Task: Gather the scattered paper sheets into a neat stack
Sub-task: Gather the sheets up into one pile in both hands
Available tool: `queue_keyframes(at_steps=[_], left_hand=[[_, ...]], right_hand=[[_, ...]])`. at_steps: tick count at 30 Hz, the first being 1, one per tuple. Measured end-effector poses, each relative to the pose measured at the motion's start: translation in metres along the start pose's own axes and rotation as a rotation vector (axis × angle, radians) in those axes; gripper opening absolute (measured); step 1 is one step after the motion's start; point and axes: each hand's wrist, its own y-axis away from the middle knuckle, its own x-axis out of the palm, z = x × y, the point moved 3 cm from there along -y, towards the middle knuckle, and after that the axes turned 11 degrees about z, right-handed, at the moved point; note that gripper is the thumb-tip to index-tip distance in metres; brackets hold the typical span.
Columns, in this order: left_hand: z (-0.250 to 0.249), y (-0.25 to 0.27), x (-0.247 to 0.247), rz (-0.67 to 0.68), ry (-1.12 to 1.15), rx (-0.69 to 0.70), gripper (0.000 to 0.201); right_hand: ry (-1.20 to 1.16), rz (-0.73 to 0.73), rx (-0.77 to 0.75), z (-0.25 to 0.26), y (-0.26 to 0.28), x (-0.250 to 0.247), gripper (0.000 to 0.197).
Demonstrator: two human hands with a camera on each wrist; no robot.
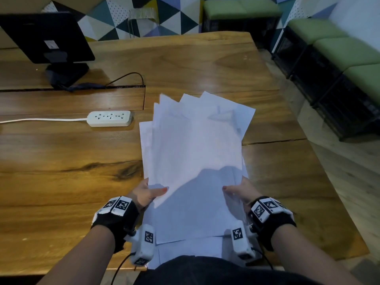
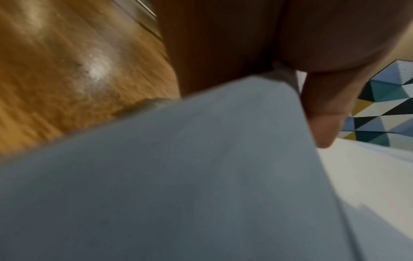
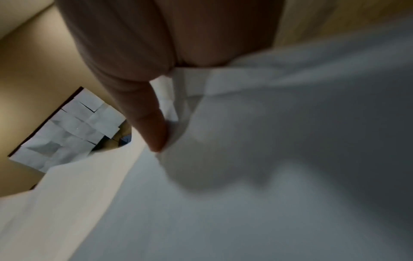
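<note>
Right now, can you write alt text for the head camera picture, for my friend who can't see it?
Two hands, left hand and right hand, grip an uneven, fanned bundle of white paper sheets above a wooden table. A white power strip lies to the left.

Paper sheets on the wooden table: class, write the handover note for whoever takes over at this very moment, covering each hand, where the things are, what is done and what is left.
Left hand: grips the left edge of the paper sheets, thumb on top.
Right hand: grips the right edge, thumb on top.
Where: the sheets are together in one bundle over the wooden table, near the front edge.
Done: gathering, as far as the views show.
Left: the far corners fan out unevenly, so square the edges and set down a neat stack.
</note>
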Motion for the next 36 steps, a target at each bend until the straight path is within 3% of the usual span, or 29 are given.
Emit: queue_keyframes(at_steps=[4, 8, 12, 14, 19, 22, 25, 30, 33, 36], left_hand=[[-0.008, 0.004, -0.007, 0.021, 0.013, -0.005, 0.051], [-0.025, 0.009, -0.012, 0.024, 0.181, 0.044, 0.027], [-0.036, 0.012, -0.012, 0.041, 0.242, 0.136, 0.07], [-0.035, 0.008, -0.012, 0.02, 0.173, 0.118, 0.078], [-0.024, 0.002, -0.009, -0.033, -0.011, 0.06, 0.067], [-0.021, 0.003, -0.009, -0.119, -0.069, 0.075, 0.059], [-0.014, 0.007, -0.015, -0.207, -0.042, 0.087, 0.064], [-0.011, 0.013, -0.022, -0.279, 0.101, 0.13, 0.056], [-0.017, 0.016, -0.019, -0.239, 0.122, 0.131, 0.029], [-0.015, 0.017, -0.014, -0.152, 0.029, 0.084, 0.051]], right_hand=[[-0.217, 0.028, -0.039, -0.004, 0.002, -0.007, 0.019], [-0.294, 0.076, -0.064, -0.004, 0.006, -0.007, 0.021], [-0.34, 0.114, -0.07, -0.005, 0.005, -0.005, 0.029], [-0.354, 0.123, -0.067, -0.004, 0.006, -0.002, 0.034], [-0.347, 0.134, -0.102, 0.001, 0.006, 0.006, 0.031], [-0.097, 0.079, -0.058, 0.003, 0.006, 0.011, 0.019], [0.071, 0.061, -0.041, 0.006, 0.005, 0.015, 0.017], [0.052, 0.093, -0.121, 0.018, 0.011, 0.02, 0.015], [-0.031, 0.091, -0.145, 0.022, 0.009, 0.024, 0.025], [-0.147, 0.11, -0.147, 0.023, 0.01, 0.035, 0.047]])
